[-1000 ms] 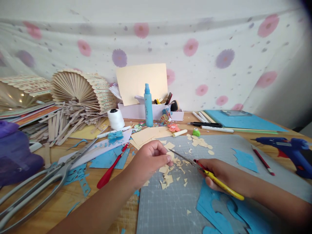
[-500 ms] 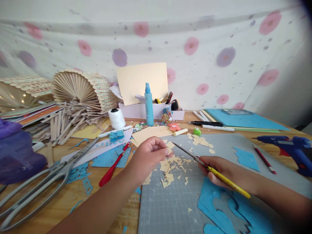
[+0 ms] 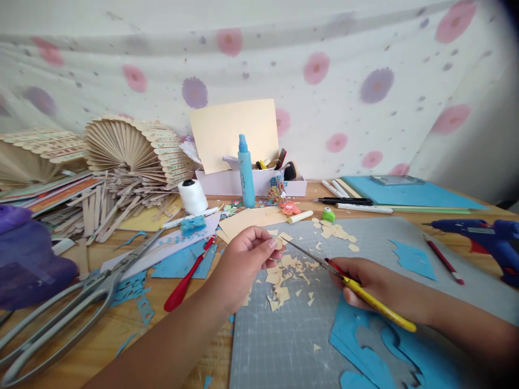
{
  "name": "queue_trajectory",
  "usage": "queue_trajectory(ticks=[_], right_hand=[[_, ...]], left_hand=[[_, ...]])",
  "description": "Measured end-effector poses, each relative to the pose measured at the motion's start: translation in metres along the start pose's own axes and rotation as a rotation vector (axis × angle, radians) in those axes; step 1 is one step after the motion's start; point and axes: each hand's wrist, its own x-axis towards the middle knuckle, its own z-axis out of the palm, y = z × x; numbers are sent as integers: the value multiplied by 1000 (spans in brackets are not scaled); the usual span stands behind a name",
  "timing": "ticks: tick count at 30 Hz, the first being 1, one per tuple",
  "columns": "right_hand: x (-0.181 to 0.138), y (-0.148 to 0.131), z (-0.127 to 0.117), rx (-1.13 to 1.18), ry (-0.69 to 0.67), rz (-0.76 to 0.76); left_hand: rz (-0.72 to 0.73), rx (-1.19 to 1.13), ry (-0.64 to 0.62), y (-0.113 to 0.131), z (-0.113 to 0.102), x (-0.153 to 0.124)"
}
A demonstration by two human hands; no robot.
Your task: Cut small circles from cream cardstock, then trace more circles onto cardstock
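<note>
Between its thumb and fingers, my left hand [image 3: 253,254] pinches a small cream paper piece [image 3: 279,244]. My right hand [image 3: 373,281] is closed round a pair of scissors with yellow handles [image 3: 379,307]. The blades point left, their tips close to the pinched paper. Below both hands, cream paper scraps [image 3: 279,278] lie scattered on the grey cutting mat [image 3: 275,346]. Beyond the blades sits a group of small rounded cream paper cutouts [image 3: 334,231]. Blue paper with curved cuts [image 3: 360,351] lies under and in front of my right hand.
Large metal scissors [image 3: 93,292] and a red-handled tool [image 3: 188,278] lie to the left. A blue glue bottle [image 3: 245,175] and white thread spool [image 3: 192,197] stand behind. A blue glue gun [image 3: 478,232] lies at right, near a dark red pencil [image 3: 444,259]. Stick fans [image 3: 133,146] stand back left.
The paper piece in my left hand has turned and looks smaller and rounder. A small cream sliver now shows by the scissor tips. The camera view has shifted slightly.
</note>
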Motion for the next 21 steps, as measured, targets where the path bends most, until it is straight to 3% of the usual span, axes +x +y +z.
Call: queue_trajectory(ticks=[8, 13, 21], right_hand=[[0, -3, 2, 67, -10, 7], [-2, -7, 4, 33, 84, -49], [-1, -6, 6, -8, 89, -47]], left_hand=[[-45, -119, -59, -1, 9, -6], [-2, -150, -55, -6, 11, -7], [18, -95, 10, -5, 16, -12]])
